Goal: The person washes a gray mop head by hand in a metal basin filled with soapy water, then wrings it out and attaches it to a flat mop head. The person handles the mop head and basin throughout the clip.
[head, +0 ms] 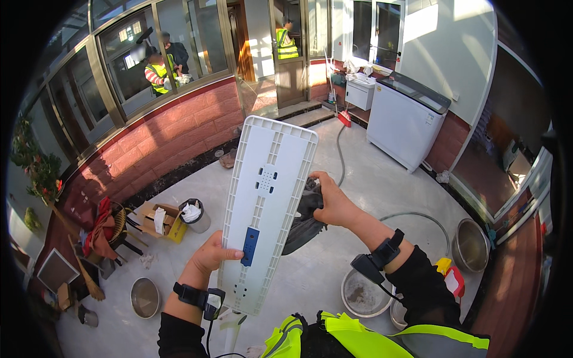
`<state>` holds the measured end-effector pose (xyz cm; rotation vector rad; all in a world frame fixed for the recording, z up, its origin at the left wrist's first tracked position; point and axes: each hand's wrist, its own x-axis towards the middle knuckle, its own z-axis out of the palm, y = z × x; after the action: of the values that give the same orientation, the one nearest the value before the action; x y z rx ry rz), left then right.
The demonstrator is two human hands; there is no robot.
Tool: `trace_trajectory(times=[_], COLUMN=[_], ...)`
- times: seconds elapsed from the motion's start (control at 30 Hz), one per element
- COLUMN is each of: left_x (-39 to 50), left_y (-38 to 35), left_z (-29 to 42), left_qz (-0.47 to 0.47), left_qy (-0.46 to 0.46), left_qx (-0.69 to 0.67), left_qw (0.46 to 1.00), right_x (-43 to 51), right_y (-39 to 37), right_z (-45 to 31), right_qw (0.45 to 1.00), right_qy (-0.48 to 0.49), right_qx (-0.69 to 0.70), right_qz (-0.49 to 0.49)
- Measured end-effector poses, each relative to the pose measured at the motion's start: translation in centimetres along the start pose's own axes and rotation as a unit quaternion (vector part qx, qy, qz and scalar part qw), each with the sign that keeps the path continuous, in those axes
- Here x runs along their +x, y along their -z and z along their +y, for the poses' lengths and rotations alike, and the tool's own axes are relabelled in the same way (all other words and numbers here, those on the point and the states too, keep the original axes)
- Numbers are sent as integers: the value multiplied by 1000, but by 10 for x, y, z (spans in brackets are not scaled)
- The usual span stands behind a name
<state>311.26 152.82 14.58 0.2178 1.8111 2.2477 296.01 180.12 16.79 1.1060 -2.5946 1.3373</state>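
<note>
My left hand (215,253) grips the lower left edge of a long white plastic mop head plate (264,201), its thumb by a blue inset piece (250,247). Slots and a ribbed rim show on the plate, which is held up in front of me. To its right, my right hand (333,201) is closed on a dark grey cloth or mop pad (309,215), which hangs partly hidden behind the plate. A white pole (232,330) shows below the plate.
A metal basin (145,297) stands left, another basin (365,308) right. A waste bin (195,216) is beside an open cardboard box (163,219). A hose (342,154) crosses the floor near a white washing machine (405,121). Several people (160,71) are behind glass.
</note>
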Motion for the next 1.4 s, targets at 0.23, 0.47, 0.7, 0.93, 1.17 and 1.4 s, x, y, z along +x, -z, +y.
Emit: trace_trajectory(times=[0.23, 0.47, 0.7, 0.93, 1.17, 1.4], left_x=[1, 3, 0, 4, 15, 15], left_y=[-3, -10, -5, 0, 6, 0], left_z=[-1, -2, -2, -10, -22, -23], left_qz=[-33, -60, -21, 5, 1, 6], left_qy=[16, 8, 1, -33, 23, 40], left_qx=[8, 35, 15, 11, -9, 13], left_qw=[999, 998, 1000, 999, 1000, 999], right_x=[31, 56, 57, 59, 62, 57], right_y=[8, 33, 85, 98, 108, 107], right_z=[-2, -32, -51, -34, -27, -25], right_qw=[964, 922, 903, 971, 971, 980], right_qy=[123, 96, 162, -98, -50, -146], right_qx=[-160, -367, -248, 151, -134, -10], right_qz=[175, 75, 310, 159, 191, 134])
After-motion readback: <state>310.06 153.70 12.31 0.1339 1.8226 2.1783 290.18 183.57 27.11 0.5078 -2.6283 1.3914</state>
